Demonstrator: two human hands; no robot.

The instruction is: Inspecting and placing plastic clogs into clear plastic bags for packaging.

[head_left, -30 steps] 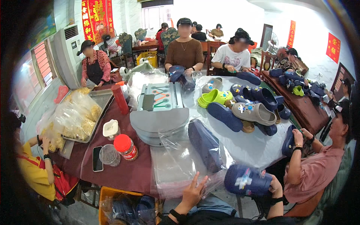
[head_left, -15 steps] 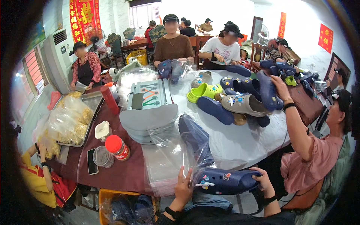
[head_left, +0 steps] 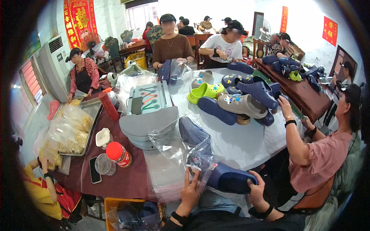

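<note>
My right hand (head_left: 257, 189) grips the heel end of a navy clog (head_left: 227, 175) that has small charms on its top. The clog's toe end lies inside the mouth of a clear plastic bag (head_left: 163, 140). At the bag's edge my left hand (head_left: 190, 192) holds the film, two fingers pointing up beside the toe. Another navy clog (head_left: 189, 131) rests on the table, partly covered by the bag. A stack of clear bags (head_left: 163, 175) lies under and left of my left hand.
A grey machine (head_left: 149, 121) stands ahead-left. Beyond is a pile of clogs, with a grey clog (head_left: 241, 106) and a lime-green clog (head_left: 204, 91). A red-lidded jar (head_left: 119, 154), a phone (head_left: 95, 169) and an orange crate (head_left: 111, 215) are left. A co-worker (head_left: 322, 152) sits close on the right.
The navy clog has tilted and moved left, its toe now inside the bag. The co-worker on the right has let go of a navy clog, which now lies on the pile.
</note>
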